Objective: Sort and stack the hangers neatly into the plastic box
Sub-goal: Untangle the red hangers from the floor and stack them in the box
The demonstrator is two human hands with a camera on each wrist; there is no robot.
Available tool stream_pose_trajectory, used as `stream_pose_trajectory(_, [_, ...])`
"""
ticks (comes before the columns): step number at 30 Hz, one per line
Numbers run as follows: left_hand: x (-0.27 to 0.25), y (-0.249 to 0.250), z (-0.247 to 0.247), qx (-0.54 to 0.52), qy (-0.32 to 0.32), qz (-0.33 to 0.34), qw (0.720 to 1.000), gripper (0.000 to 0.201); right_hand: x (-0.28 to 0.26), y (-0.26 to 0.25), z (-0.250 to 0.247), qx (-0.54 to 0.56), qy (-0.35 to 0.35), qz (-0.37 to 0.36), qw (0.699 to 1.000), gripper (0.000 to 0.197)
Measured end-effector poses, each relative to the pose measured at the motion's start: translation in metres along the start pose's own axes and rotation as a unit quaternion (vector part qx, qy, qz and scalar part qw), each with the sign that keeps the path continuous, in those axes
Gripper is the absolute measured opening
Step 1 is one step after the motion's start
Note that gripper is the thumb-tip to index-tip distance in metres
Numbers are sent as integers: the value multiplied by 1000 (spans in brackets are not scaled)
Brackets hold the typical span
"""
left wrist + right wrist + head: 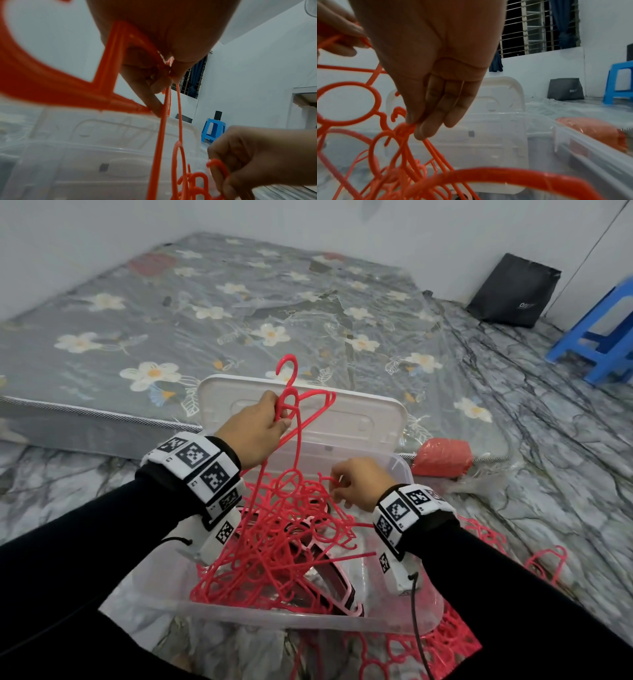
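Red hangers [274, 546] are mid-untangling over the plastic box [404, 616]: left hand [255, 429] grips several necks, right hand [356, 482] pinches a hook; next, tease it free.

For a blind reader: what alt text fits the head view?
Left hand lifts red hangers above a clear box holding a tangled pile; right hand pinches a hook there. Lid and mattress behind.
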State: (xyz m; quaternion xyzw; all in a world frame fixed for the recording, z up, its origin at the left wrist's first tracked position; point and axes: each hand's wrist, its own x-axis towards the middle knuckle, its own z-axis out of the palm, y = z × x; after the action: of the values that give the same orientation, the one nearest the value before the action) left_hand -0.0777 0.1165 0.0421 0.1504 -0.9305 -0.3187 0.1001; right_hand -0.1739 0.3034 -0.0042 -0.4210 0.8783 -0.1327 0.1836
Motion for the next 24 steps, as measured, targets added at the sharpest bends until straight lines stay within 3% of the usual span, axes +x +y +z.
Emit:
stream_pose_trajectory(4, [-4,2,3,77,-3,33,996,13,-5,-8,6,-50,-51,-34,997,9])
stream_pose_trajectory(8, [-6,1,7,143,2,59,988,15,-5,-17,-4,-36,-18,-65,997,12])
stream_pose_trajectory(12, [-4,0,6,90,18,51,994,15,-8,-22,-17,-67,13,-101,993,11])
stream_pose_trajectory(20, [1,3,-1,32,34,34,998,14,-8,-34,33,-188,-98,-147,966,15])
stream_pose_trajectory(24, [-1,6,-4,8,16,50,999,13,-1,-25,33,-135,-89,-86,983,24])
